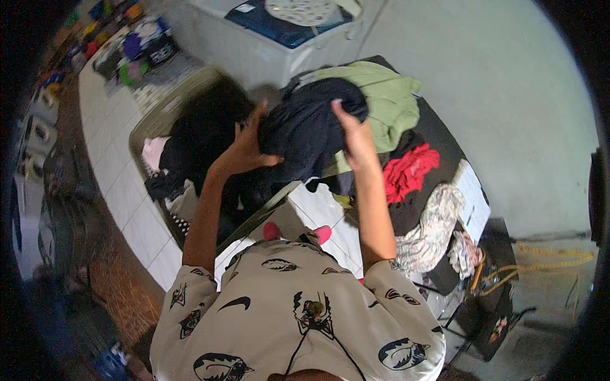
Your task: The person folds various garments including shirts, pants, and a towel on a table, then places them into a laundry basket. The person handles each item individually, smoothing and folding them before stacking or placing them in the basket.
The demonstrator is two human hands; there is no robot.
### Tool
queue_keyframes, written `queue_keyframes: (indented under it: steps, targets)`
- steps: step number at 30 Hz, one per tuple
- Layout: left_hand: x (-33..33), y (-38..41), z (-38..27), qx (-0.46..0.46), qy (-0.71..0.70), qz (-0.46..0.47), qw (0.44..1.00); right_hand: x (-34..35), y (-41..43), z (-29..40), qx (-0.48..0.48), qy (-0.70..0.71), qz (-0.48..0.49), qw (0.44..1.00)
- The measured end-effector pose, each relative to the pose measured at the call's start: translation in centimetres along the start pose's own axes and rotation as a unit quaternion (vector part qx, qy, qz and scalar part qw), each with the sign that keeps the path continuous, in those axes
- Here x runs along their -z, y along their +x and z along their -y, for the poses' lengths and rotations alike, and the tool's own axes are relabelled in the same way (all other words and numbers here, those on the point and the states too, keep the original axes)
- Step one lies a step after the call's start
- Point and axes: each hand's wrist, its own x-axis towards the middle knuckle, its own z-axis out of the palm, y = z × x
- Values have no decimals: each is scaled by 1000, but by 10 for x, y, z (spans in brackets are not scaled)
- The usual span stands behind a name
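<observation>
A bunched black cloth garment (310, 126) lies between my two hands, over the gap between a laundry basket (164, 107) and a dark table. My left hand (248, 145) is at its left side, fingers spread, above the dark clothes in the basket; whether the fingers touch the garment is unclear. My right hand (351, 133) presses on its right side with the thumb up, beside a light green garment (393, 105). Black, pink and polka-dot clothes (181, 224) fill the basket.
A red cloth (412, 171), a patterned light cloth (433, 224) and a sheet of paper (472, 200) lie on the dark table (441, 133) at the right. Behind stands a white appliance with a dark lid (271, 28). Yellow cord (548, 252) hangs at the far right.
</observation>
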Motion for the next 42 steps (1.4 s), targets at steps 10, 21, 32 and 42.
queue_keyframes:
  steps: [10, 21, 32, 42]
  targets:
    - [-10, 93, -91, 51, -360, 163, 917, 179, -31, 128, 122, 200, -208, 950]
    - [-227, 252, -124, -182, 45, -113, 976, 397, -98, 18, 106, -170, -547, 813]
    - [-363, 138, -160, -333, -26, 130, 934, 433, -164, -181, 17, -344, -514, 785]
    - [-416, 146, -174, -257, 123, 42, 958, 426, -112, -135, -84, -491, -445, 745]
